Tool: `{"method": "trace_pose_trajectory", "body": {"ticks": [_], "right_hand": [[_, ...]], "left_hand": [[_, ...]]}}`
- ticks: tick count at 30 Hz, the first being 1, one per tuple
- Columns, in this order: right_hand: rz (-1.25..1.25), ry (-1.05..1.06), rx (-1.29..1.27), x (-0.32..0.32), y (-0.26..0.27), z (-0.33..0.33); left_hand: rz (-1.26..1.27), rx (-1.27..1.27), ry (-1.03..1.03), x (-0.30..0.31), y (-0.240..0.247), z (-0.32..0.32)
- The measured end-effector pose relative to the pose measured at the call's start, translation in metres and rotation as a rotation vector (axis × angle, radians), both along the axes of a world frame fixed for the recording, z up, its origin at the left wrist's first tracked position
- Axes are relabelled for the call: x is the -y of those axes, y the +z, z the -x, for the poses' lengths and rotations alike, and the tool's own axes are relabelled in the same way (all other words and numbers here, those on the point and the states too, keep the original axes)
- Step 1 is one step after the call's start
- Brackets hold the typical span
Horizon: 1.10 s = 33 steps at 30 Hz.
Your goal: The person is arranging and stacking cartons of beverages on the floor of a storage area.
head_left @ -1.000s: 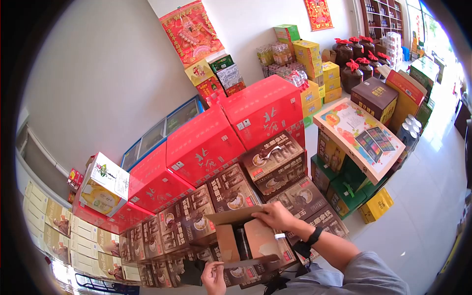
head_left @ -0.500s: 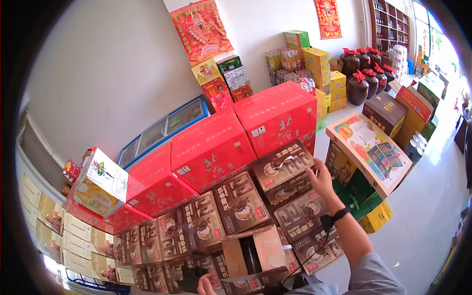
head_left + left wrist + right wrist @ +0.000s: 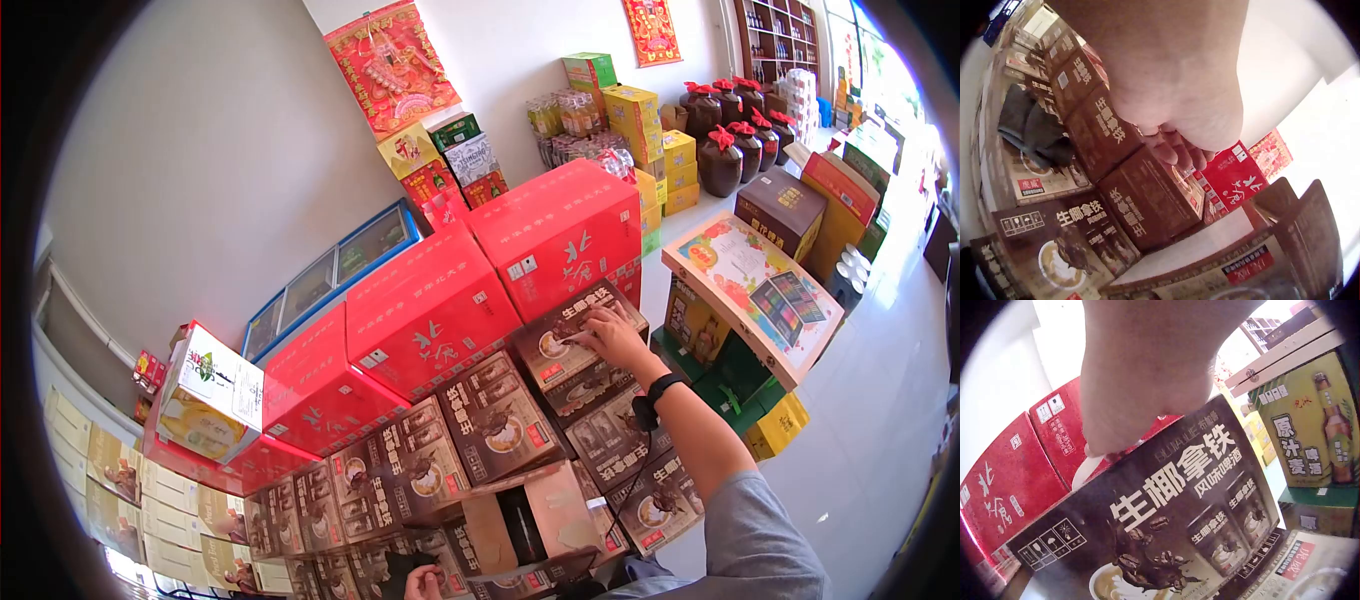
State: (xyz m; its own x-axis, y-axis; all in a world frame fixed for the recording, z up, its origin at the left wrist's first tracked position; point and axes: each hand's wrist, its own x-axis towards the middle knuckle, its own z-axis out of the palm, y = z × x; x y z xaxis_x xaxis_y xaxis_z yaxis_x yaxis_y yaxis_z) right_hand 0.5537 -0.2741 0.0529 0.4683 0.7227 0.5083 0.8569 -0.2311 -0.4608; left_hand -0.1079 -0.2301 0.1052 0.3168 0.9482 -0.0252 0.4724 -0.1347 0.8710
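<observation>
An opened brown carton (image 3: 572, 514) stands at the front, its flaps up around a dark gap. Beside its left flap is my left hand (image 3: 424, 583), largely cut off by the head view's lower edge. In the left wrist view its fingers (image 3: 1175, 153) hang loosely curled, with nothing seen in them. My right hand (image 3: 612, 338) is on top of a brown coffee-print carton (image 3: 570, 385). Its fingers are bent onto a small white object (image 3: 1088, 470), most of which the hand hides.
More brown coffee-print cartons (image 3: 500, 418) lie in rows around the opened one. Large red boxes (image 3: 430, 305) stand behind them. A pale case with a floral print (image 3: 750, 290) rests on green boxes at right. A dark cloth (image 3: 1035, 128) lies on the cartons at left.
My right hand left the opened carton's flap, reached the right edge of the raised brown carton, then moved left onto its top, over the white object. My left hand let go of the flap.
</observation>
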Motion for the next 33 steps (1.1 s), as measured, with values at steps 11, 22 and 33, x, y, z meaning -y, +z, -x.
{"method": "trace_pose_trajectory", "body": {"ticks": [11,22,33], "right_hand": [[0.000,-0.077,-0.088,0.005,0.020,0.016],[0.043,-0.275,-0.144,0.083,0.030,0.078],[-0.107,-0.280,-0.362,0.132,0.031,0.094]], "left_hand": [[0.018,0.068,0.054,0.015,-0.024,0.047],[0.017,0.144,0.000,0.024,-0.025,0.036],[-0.058,0.123,0.038,0.030,0.018,0.012]]}}
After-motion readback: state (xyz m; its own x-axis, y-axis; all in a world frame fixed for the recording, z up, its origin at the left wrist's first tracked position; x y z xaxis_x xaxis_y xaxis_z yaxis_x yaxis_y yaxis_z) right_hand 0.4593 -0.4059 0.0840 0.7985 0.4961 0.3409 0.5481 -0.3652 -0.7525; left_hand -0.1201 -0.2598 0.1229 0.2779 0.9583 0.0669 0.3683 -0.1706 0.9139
